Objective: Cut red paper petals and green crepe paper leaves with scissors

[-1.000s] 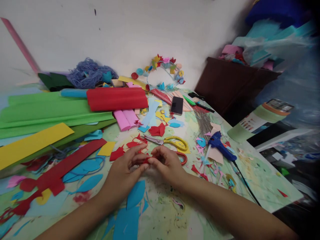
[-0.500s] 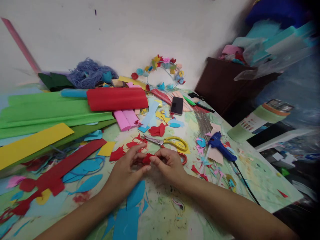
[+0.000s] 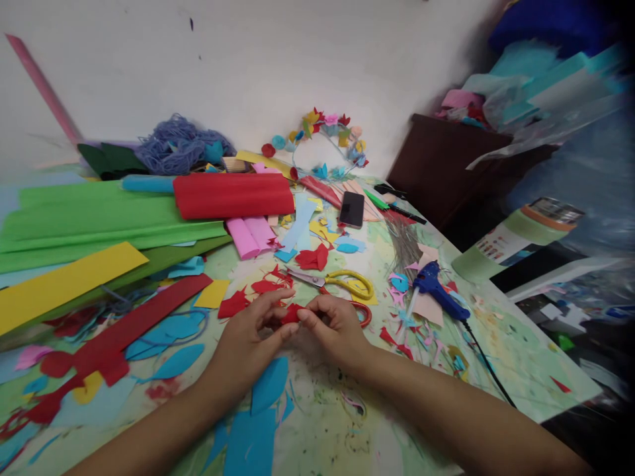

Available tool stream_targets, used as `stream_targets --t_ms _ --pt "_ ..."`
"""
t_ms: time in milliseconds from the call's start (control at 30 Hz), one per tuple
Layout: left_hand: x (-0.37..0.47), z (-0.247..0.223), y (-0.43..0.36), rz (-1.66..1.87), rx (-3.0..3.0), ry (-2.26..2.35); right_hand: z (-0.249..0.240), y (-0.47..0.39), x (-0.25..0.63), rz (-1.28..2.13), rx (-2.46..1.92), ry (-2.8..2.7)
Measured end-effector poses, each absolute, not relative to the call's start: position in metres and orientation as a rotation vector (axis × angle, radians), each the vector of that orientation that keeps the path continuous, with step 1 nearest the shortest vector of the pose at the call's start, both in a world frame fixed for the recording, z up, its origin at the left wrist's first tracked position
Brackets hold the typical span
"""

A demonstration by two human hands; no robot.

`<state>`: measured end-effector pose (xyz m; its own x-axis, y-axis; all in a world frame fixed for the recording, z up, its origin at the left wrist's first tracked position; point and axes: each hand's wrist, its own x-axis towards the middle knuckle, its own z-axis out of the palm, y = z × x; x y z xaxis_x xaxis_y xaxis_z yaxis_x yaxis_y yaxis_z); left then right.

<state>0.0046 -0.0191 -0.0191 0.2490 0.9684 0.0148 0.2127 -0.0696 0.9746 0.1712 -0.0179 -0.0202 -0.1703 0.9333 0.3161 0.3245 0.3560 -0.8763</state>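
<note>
Between my hands, just above the table, is a small piece of red crepe paper (image 3: 292,313). My left hand (image 3: 252,329) curls around its left side, with fingertips and thumb closed on it. The thumb and fingers of my right hand (image 3: 337,328) pinch its right edge. Just beyond my hands lie scissors (image 3: 347,283) with one yellow and one red handle; my right hand partly covers the red one. Red paper petals and scraps (image 3: 234,304) lie behind my left hand, and a red cut piece (image 3: 312,256) rests past the scissor blades.
Rolls of red (image 3: 233,196) and green crepe paper (image 3: 94,215) fill the left back. A blue glue gun (image 3: 440,291) with a black cord lies at right, near thin wires (image 3: 404,241). A phone (image 3: 352,209), a flower wreath (image 3: 322,142) and a green bottle (image 3: 516,239) stand farther off.
My left fingers have shifted very slightly around the red paper. My right hand keeps its pinch, and the things on the table stay where they were.
</note>
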Motion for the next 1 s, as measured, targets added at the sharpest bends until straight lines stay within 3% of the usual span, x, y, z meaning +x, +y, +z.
stream_targets --t_ms 367,1000 --pt "0.001 -0.019 -0.019 0.982 1.789 1.271 -0.023 -0.017 0.173 0.947 -1.172 -1.622" --pt "0.001 -0.015 -0.019 0.948 1.437 1.13 -0.022 -0.019 0.172 0.856 -1.14 -1.651"
